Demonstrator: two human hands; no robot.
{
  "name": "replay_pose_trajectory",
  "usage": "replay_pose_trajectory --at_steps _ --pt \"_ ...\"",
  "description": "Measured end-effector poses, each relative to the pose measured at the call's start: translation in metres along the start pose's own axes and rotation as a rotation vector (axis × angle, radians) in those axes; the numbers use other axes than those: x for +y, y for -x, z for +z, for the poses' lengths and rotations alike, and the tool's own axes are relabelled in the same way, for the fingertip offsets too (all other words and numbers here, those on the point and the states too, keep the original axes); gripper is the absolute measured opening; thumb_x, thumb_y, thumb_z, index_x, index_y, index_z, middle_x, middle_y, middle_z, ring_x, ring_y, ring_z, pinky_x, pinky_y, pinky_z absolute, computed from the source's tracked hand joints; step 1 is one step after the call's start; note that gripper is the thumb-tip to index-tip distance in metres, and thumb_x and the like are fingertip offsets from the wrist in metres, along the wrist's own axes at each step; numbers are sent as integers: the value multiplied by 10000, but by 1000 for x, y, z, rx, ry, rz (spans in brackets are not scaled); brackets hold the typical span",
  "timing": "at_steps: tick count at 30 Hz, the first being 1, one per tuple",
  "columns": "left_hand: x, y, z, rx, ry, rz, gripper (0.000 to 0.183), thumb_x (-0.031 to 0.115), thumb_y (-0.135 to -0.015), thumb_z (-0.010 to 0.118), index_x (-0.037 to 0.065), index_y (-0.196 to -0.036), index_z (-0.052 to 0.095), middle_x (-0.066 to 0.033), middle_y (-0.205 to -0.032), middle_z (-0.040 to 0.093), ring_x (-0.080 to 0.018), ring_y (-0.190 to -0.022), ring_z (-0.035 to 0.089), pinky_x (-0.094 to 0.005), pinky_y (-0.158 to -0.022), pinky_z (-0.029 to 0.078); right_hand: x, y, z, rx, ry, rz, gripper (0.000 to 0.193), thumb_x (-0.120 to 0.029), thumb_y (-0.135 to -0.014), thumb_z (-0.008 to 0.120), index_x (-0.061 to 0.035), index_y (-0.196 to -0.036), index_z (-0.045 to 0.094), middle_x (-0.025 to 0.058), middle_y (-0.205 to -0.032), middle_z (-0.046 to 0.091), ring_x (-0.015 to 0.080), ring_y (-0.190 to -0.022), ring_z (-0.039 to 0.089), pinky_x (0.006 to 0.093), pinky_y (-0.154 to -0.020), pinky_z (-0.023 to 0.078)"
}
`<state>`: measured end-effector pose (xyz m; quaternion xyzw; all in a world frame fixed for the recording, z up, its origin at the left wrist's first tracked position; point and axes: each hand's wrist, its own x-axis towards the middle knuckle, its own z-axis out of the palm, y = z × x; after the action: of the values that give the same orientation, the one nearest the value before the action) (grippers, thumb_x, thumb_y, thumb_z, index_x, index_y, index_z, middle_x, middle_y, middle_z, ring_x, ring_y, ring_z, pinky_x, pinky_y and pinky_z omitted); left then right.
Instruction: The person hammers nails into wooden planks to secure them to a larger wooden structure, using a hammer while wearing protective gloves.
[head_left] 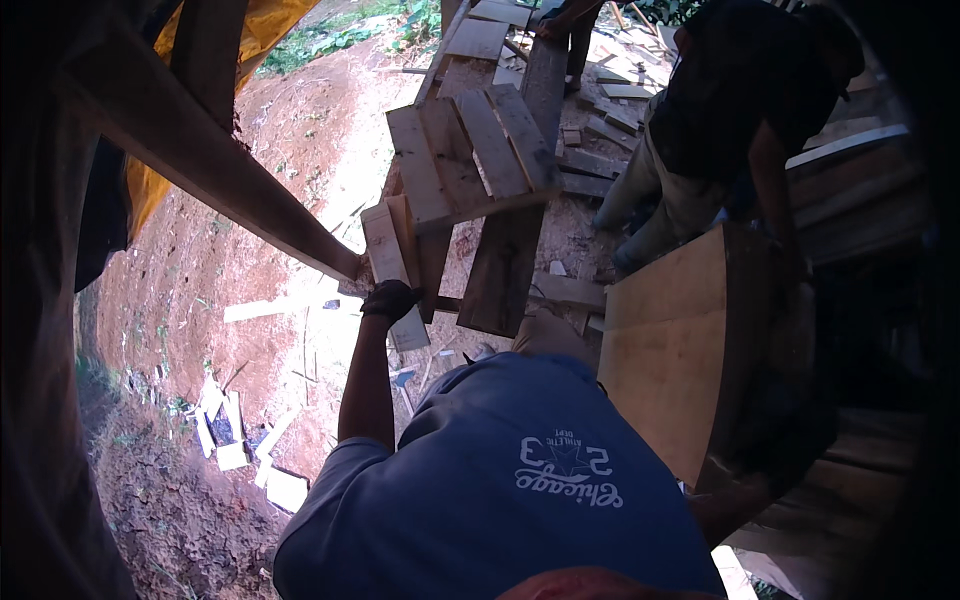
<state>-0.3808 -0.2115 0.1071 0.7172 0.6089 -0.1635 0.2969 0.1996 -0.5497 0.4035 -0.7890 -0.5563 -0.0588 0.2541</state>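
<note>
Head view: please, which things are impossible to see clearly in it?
In the head view:
Left hand: gloved and dark, fingers indistinct.
Right hand: lost in deep shade.
Arm at the top: cut off by the upper edge.
Yellow sheet: partly behind the wooden post.

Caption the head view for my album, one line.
Left hand on a pale plank beside slatted boards, a co-worker at right.
</note>
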Motion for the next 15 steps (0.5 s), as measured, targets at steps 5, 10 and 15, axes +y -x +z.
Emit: replay_pose_trajectory --at_steps 5,10,15 --pt "56 64 4 432 591 681 401 403 -1032 759 66 -1251 768 -142 -1231 783 -328 -1130 761 -422 -940 610 -147 -36 198 -492 -309 -517 261 -220 -907 849 -135 -1152 822 21 -1170 809 208 -1090 761 367 -935 600" --pt "133 142 -7 522 429 821 377 433 -1062 730 122 -1273 760 -116 -1143 768 -259 -959 769 -403 -766 619 -196 -28 247 -626 -335 -671 262 -287 -1000 755 -98 -1181 780 94 -1231 753 275 -1089 726 430 -954 572" --pt "127 148 23 616 322 526 226 312 -979 810 174 -1157 834 -63 -1140 825 -285 -1025 789 -431 -934 614 -205 -30 282 -388 -189 -876 299 -359 -1026 713 -106 -1183 744 127 -1192 693 313 -941 673 462 -837 542"
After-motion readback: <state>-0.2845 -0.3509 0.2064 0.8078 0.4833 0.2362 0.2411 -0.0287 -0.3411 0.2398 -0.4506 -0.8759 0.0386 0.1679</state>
